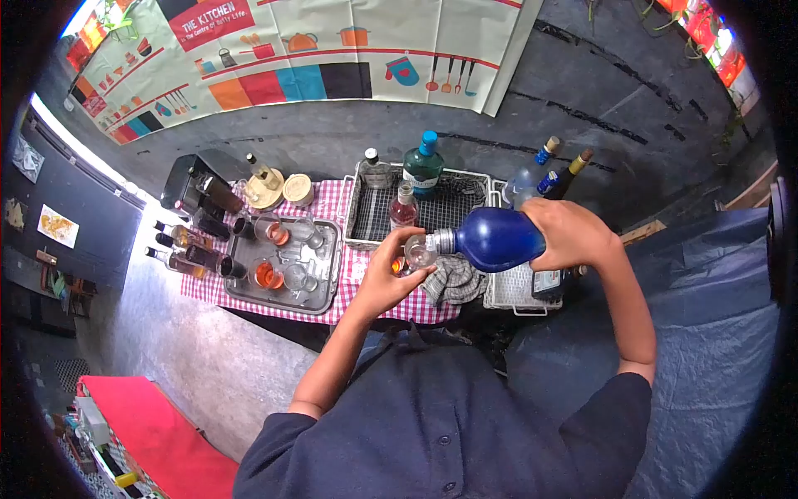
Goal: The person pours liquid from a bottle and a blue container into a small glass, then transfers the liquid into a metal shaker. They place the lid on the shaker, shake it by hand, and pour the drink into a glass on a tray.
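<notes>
My right hand (572, 235) grips a dark blue bottle (499, 241) around its base. The bottle lies nearly level, its neck pointing left. Between the thumb and fingers of my left hand (384, 279) is a small clear glass (419, 252), held at the bottle's mouth. Whether liquid is flowing cannot be made out. Just behind the glass stands a pinkish bottle (404, 209). A crumpled grey checked cloth (457, 281) lies below the bottle's neck.
A grey tray (326, 298) on the left holds several glasses, some with orange-red contents. Behind my hands, a wire basket (357, 237) holds a green bottle (423, 166). Another white basket (528, 306) stands right. More bottles (179, 262) line the table's left end.
</notes>
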`<state>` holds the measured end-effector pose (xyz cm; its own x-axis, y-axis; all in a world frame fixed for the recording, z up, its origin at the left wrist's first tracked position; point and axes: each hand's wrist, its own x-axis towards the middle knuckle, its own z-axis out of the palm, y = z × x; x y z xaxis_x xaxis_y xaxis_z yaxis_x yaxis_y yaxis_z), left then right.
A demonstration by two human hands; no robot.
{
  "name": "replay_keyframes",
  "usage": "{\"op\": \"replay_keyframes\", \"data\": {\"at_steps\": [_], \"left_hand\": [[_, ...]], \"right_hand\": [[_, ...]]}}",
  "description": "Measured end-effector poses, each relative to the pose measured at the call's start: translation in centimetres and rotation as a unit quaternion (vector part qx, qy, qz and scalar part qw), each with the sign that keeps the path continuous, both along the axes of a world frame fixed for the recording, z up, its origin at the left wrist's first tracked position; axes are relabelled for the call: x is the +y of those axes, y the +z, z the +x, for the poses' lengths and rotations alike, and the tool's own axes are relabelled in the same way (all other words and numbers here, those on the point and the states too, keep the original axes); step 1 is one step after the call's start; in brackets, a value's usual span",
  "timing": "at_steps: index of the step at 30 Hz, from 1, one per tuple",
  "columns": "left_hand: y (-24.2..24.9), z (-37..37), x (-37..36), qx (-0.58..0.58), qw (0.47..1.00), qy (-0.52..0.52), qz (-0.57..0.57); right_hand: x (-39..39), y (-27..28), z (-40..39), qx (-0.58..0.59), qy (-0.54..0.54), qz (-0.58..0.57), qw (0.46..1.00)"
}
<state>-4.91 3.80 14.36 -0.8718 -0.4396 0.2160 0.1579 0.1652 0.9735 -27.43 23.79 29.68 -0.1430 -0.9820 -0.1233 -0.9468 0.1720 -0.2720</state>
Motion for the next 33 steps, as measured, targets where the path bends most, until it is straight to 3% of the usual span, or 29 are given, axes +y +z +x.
{"op": "replay_keyframes", "data": {"at_steps": [13, 21, 23, 26, 33], "left_hand": [[1.0, 1.3, -0.5, -0.001, 0.998, -0.023, 0.066], [-0.5, 3.0, -1.4, -0.043, 0.996, 0.036, 0.066], [-1.1, 3.4, -1.5, -0.056, 0.996, 0.05, 0.054], [-1.5, 3.7, -1.7, -0.071, 0.992, 0.06, 0.085], [-2.4, 4.4, -2.1, -0.106, 0.986, 0.098, 0.086]], "right_hand": [[-0.5, -6.0, 0.8, -0.138, -0.053, -0.113, 0.983], [-1.4, -16.0, -0.6, -0.256, -0.205, -0.248, 0.912], [-2.1, -18.4, -1.0, -0.329, -0.235, -0.265, 0.875], [-3.6, -20.8, -2.3, -0.342, -0.259, -0.232, 0.873], [-6.7, -31.1, -5.3, -0.309, -0.327, -0.278, 0.848]]}}
